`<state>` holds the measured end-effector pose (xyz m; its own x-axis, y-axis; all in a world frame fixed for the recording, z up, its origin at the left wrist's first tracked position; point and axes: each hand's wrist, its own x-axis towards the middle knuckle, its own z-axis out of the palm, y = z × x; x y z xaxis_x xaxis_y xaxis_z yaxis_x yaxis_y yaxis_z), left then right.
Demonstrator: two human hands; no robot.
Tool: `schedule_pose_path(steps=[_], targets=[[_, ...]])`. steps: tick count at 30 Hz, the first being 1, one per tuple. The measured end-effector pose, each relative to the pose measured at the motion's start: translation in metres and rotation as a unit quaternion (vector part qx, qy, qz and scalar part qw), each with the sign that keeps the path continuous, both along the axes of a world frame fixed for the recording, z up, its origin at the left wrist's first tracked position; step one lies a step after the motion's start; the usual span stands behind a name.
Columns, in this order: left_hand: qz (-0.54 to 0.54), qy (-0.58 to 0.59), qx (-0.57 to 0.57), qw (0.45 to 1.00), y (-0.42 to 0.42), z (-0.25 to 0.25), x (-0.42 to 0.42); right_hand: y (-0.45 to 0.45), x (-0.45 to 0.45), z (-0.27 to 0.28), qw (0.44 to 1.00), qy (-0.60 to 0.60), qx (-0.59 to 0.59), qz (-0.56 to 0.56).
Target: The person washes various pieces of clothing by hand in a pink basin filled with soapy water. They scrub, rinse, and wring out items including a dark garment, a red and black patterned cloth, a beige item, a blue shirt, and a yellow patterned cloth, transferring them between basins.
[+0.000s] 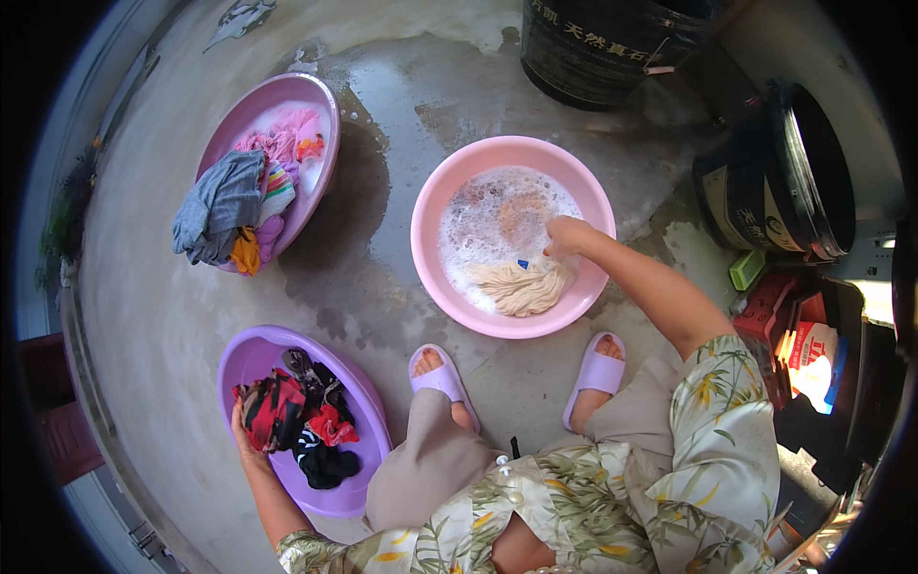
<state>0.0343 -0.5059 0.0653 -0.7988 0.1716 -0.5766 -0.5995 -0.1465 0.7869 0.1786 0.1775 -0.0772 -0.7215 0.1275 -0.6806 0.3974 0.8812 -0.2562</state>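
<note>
My left hand [247,430] is at the left side of the purple basin [373,402], with its fingers around a red and black patterned cloth [271,410]. Dark and red garments [326,459] lie in the same basin. My right hand [566,237] reaches over the right rim of the pink basin [430,287] into soapy water [480,215], just above a cream-coloured cloth [523,287] with a small blue tag. Its fingertips are partly hidden, so whether it grips the cloth is unclear.
A second pink basin [328,136] with suds and piled clothes, a grey garment [222,204] on top, stands at the upper left. Black buckets [588,64] stand at the top and right [739,194], near a green block-shaped object [747,270]. The concrete floor [401,115] is wet in patches.
</note>
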Motion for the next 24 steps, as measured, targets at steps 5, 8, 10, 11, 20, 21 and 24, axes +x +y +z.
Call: schedule_pose_path(steps=[5, 8, 10, 11, 20, 21, 24], targets=[[-0.135, -0.239, -0.395, 0.877, -0.038, -0.035, 0.021, -0.009, 0.056, -0.046, 0.990, 0.134, 0.035, -0.015], [-0.357, -0.112, -0.700, 0.608, -0.011, -0.031, -0.006, -0.014, 0.036, -0.032, 0.999, 0.033, -0.012, -0.014], [-0.388, 0.083, -0.727, 0.560, 0.011, -0.022, -0.032, -0.016, 0.028, -0.023, 0.997, -0.014, -0.076, -0.022], [-0.372, 0.153, -0.701, 0.589, 0.072, -0.002, -0.045, -0.012, 0.036, -0.024, 0.995, 0.006, -0.098, -0.028], [-0.602, 0.396, -0.243, 0.650, 0.393, -0.019, -0.029, -0.013, 0.004, 0.092, 0.814, 0.143, -0.501, -0.258], [-0.615, 0.431, -0.215, 0.625, 0.412, -0.040, -0.018, -0.016, -0.001, 0.107, 0.799, 0.166, -0.526, -0.239], [-0.619, 0.479, -0.176, 0.597, 0.454, -0.109, 0.011, -0.013, -0.011, 0.137, 0.722, 0.194, -0.617, -0.246]])
